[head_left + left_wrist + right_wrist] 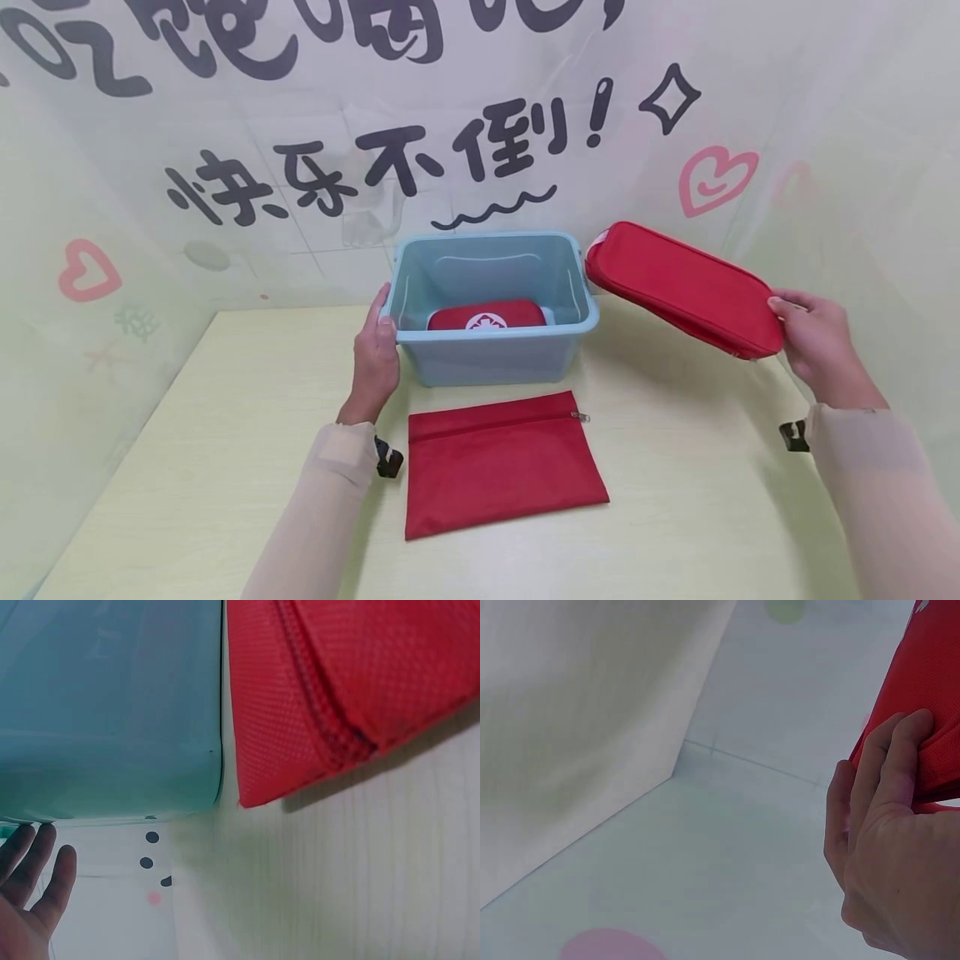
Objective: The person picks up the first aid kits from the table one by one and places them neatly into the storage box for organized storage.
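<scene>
My right hand [821, 346] pinches the near right end of a red zippered pouch [686, 287], thumb on top and fingers beneath. The pouch is tilted in the air, its far end close to the bin's right rim. With my left hand [375, 362] I hold the left rim of a light blue plastic bin [491, 358], thumb at the front corner and fingers along the outer side. Inside the bin lies another red pouch [487, 315] with a white round emblem, its lower part hidden by the front wall. A flat red zip bag [506, 467] lies before the bin.
The pale wooden table [247, 417] ends at a white curtain [300, 242] printed with black characters and pink hearts, which also hangs at both sides. A metal zip pull [580, 416] sticks out at the flat bag's upper right corner.
</scene>
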